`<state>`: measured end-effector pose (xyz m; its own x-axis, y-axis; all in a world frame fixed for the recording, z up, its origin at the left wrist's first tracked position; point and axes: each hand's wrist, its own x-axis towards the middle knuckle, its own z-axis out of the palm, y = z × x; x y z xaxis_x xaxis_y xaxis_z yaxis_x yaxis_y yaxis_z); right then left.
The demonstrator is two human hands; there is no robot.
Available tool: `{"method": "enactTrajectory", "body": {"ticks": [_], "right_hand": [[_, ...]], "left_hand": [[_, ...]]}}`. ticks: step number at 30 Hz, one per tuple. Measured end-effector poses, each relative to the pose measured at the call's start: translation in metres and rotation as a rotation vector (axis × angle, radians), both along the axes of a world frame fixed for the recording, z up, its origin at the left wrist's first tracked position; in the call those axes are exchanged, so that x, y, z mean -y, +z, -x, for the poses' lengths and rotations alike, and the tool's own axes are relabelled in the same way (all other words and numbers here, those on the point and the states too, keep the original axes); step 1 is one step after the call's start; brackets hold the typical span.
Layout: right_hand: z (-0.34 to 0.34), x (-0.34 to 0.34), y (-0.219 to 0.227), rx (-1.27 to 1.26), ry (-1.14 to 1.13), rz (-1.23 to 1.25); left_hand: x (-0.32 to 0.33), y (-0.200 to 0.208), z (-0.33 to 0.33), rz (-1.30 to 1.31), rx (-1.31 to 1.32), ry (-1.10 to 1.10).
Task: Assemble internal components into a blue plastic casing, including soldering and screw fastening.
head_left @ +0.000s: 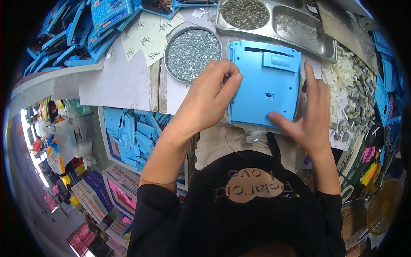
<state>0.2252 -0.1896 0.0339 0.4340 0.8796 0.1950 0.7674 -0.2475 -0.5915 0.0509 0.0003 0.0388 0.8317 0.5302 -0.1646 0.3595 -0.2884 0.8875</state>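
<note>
A light blue plastic casing lies flat on the bench in front of me, with slots and small holes in its face. At its left edge, my left hand is closed, thumb and fingertips pressed together. Whatever is in that pinch, if anything, is too small or hidden to make out. My right hand is open at the casing's right side. Its thumb tip rests at the lower part of the face, while the fingers stretch up beside the right edge.
A round dish of small silver screws stands left of the casing. Behind is a metal tray with small metal parts. Many small white and grey pieces lie right. Blue casings pile up far left; a bin of blue parts sits below.
</note>
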Motion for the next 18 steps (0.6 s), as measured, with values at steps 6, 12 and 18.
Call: {"method": "enactTrajectory", "body": {"ticks": [6, 12, 18], "right_hand": [[0.008, -0.016, -0.003, 0.230, 0.412, 0.008], [0.010, -0.003, -0.027, 0.261, 0.449, -0.027], [0.011, -0.009, -0.034, 0.137, 0.364, -0.268]], "left_hand": [[0.006, 0.000, 0.006, 0.051, 0.094, 0.042], [0.010, -0.007, 0.015, 0.060, 0.164, 0.081], [0.014, -0.011, 0.020, -0.058, 0.206, 0.039]]}}
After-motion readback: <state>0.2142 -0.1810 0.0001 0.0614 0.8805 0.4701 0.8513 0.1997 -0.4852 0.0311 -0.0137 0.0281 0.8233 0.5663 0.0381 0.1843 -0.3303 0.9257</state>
